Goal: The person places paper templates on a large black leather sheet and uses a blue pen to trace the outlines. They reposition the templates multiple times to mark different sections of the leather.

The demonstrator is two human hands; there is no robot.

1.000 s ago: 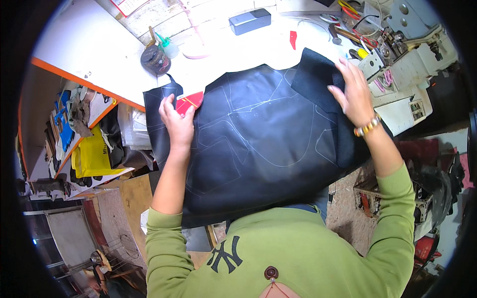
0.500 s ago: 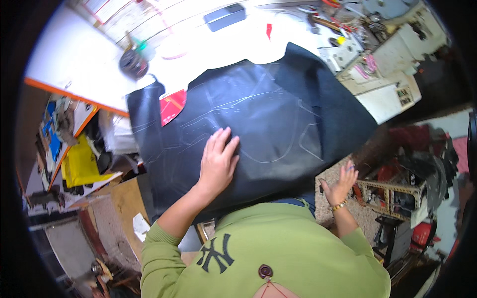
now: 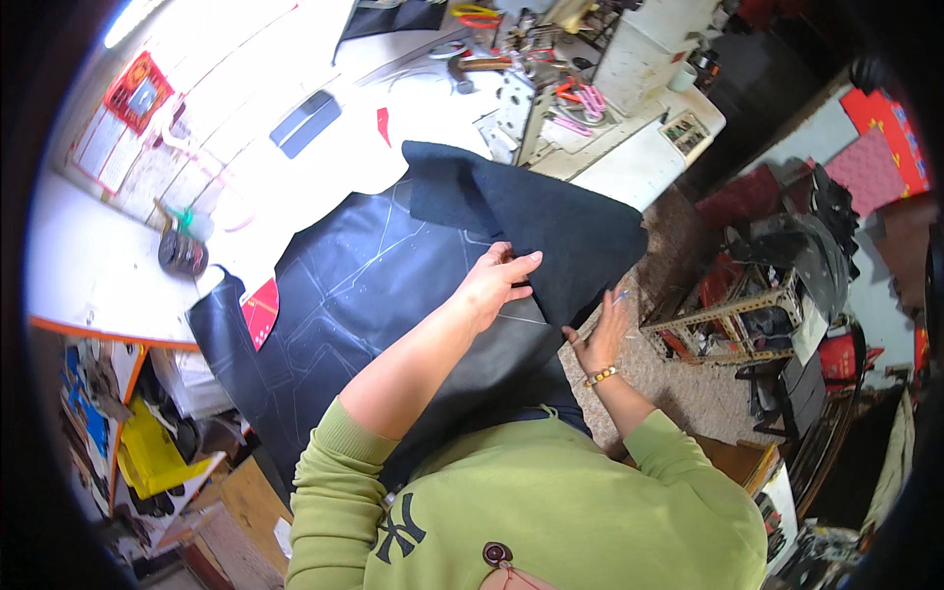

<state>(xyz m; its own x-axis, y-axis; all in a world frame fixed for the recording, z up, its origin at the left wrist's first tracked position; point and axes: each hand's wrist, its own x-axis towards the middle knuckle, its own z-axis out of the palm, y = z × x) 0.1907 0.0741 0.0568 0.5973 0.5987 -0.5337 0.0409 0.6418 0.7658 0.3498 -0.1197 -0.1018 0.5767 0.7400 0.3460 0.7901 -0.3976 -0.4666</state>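
A large sheet of black leather point(image 3: 339, 270) lies across my lap and the white tabletop, drawn all over with thin pale outlines. Its right side is folded over, showing a dull dark underside point(image 3: 551, 211). My left hand point(image 3: 492, 283) reaches across to the fold; its fingers are apart and slightly bent against the sheet. My right hand point(image 3: 598, 339), with a beaded bracelet at the wrist, is beside the sheet's right edge, fingers stretched out. Something small and blue shows at its fingers. A red card-like piece point(image 3: 261, 313) sits against a notch in the leather's left part.
On the white table point(image 3: 108, 275) are a dark phone-like slab point(image 3: 305, 125), a red strip point(image 3: 383, 126) and a dark round pot point(image 3: 183, 252). A hammer point(image 3: 482, 65) and pink-handled scissors point(image 3: 590, 100) lie at the back. A metal rack point(image 3: 728, 324) stands to the right.
My left hand has moved right across the leather to the fold. The view has turned, so the scene sits further left. My right hand is now closer to the sheet's edge.
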